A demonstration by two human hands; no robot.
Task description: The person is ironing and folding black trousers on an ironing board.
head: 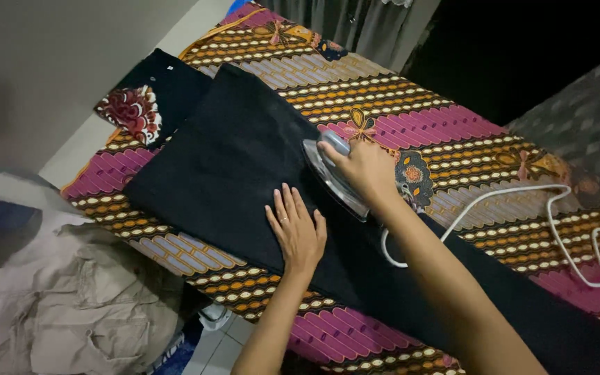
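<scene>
Step in hand: I judge this to be mid-pass ironing; I am pressing the long black cloth garment (244, 167) flat with the silver-soled electric iron (333, 175).
Right hand (362, 167): my grip is closed around the iron's handle, fingers wrapped over the top; the iron sits sole-down on the black cloth, its pointed nose toward the far end of the garment.
Left hand (296, 229): flat and open, fingers spread, palm down on the black cloth just beside the iron; it holds nothing and only pins the fabric. A thin ring shows on one finger.
Where the garment is: spread across the surface covered by a batik sheet striped in magenta, orange and cream (453, 132), running from the far left corner down past my right forearm to the lower right edge of the view.
How the garment looks: matte, dark, mostly smooth near the far end; I cannot make out seams or creases against the black.
Next move calls for: I think, keeping the left palm clear of the hot sole while the iron slides, and keeping the fabric taut.
Cord: the white power cord (557, 229) loops over the sheet to the right, well apart from the iron's nose.
Nearby: a crumpled beige garment (71, 292) lies off the left side.
</scene>
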